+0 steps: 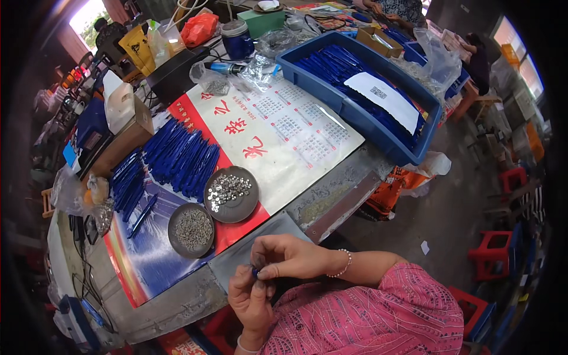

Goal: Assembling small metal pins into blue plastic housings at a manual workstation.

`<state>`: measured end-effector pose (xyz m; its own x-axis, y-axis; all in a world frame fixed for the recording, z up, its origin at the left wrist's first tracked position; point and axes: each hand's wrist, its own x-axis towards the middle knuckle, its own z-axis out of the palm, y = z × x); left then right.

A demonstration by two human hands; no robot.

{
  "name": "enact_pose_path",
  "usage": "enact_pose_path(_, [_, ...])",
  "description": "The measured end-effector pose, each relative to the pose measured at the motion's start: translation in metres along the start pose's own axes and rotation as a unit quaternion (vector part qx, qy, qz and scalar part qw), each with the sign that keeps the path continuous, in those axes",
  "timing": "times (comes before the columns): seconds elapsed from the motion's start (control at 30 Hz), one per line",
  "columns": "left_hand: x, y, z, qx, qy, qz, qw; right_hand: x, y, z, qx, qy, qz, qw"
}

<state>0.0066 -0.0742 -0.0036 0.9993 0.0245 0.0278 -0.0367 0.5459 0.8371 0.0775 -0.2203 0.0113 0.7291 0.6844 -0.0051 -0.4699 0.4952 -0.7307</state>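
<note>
My left hand (251, 299) and my right hand (293, 257) meet over the table's near edge, fingertips pinched together. Between them is a small dark blue piece (255, 272), mostly hidden by the fingers, so I cannot tell its kind. Just beyond my hands stand two dark round dishes: one bears small shiny silver parts (229, 190), the other a heap of tiny grey metal parts (193, 229). Slender blue pen-like pieces (180, 157) lie bundled behind the dishes, and a single blue pen-like piece (142, 216) lies apart, to their left.
A blue plastic bin (429, 145) full of similar blue pieces, with a white paper (383, 103) on top, stands at the far right. A calendar sheet (284, 177) covers the table. Behind are a mug (238, 42) and cardboard box (127, 133); red stools (491, 254) stand right.
</note>
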Motion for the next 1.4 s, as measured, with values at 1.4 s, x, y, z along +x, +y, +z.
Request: enact_pose_path(1.4, [-0.022, -0.004, -0.006, 0.222, 0.035, 0.183, 0.957, 0.009, 0.023, 0.031, -0.576, 0.09, -0.33, 0.742])
